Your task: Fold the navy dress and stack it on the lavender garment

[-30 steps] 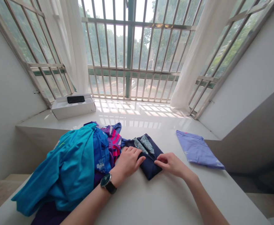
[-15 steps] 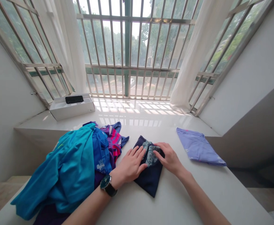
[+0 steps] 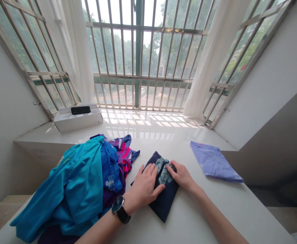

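Observation:
A folded navy garment [image 3: 164,202] with a grey-green paisley patch lies on the white ledge in front of me. Flat on its left side rests my left hand [image 3: 145,185], fingers stretched out and thumb apart, with a dark watch on the wrist. My right hand [image 3: 182,175] grips the garment's upper right edge, its thumb over the paisley part and the fingers curled, their tips partly hidden. To the left is a loose heap of clothes, with a teal long-sleeved top [image 3: 74,189] over blue shorts [image 3: 110,169] and a purple-and-pink striped piece [image 3: 125,154].
A folded lavender garment [image 3: 215,161] lies at the right of the ledge [image 3: 201,217]. Back left stands an open white box [image 3: 78,123] with a black phone-like object [image 3: 80,110] on it. White curtains [image 3: 203,67] hang beside the barred window.
The right hand has drawn in its fingers around the garment's edge. The left hand stays flat on the cloth, and its cuff side shows slightly shifted. The camera view has tilted up a little.

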Available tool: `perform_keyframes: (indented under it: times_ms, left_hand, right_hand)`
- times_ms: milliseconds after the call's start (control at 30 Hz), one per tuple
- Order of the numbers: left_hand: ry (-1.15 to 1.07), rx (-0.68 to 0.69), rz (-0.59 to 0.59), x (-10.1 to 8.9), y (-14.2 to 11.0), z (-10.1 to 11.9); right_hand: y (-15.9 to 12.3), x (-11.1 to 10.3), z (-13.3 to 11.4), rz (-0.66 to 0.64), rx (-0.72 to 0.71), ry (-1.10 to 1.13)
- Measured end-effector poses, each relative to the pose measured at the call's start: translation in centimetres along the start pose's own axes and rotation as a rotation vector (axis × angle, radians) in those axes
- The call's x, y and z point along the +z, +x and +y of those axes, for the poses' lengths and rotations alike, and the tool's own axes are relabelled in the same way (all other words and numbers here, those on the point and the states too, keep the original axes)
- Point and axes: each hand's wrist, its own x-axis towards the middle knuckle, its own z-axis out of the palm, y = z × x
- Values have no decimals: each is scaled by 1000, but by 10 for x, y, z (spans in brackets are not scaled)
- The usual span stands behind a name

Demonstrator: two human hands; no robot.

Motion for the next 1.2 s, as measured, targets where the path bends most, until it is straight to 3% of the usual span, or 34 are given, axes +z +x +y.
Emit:
perform_keyframes:
  times_ms: [300,533,633,700,767,867,1000,1200]
  left_hand:
    - [131,57,37,2,-1,-2]
    - [125,32,2,1,6,-26]
    - [79,34,10,3,9,-27]
    - [44,54,25,4,10,-24]
    - [2,105,37,6,12,-20]
    - [-60,166,81,9,15,-16]
    - [-122,125,188,9,19,-15]
    - [-21,12,224,1,18,-20]
  right_hand:
    - [-1,-11,5,-36,-19,-39]
    - [-6,-18,1,-87,25,-77]
    - [-7,-18,-4,77,-50,-148]
    - [-9,-15,-10,256,-202,-179]
    - [-11,-9,-16,344,-373,-192]
    - [-12,6,-21,244,-491,-237]
    - [-11,21,-12,88,-440,-329]
    - [-6,22,5,83,-396,-348]
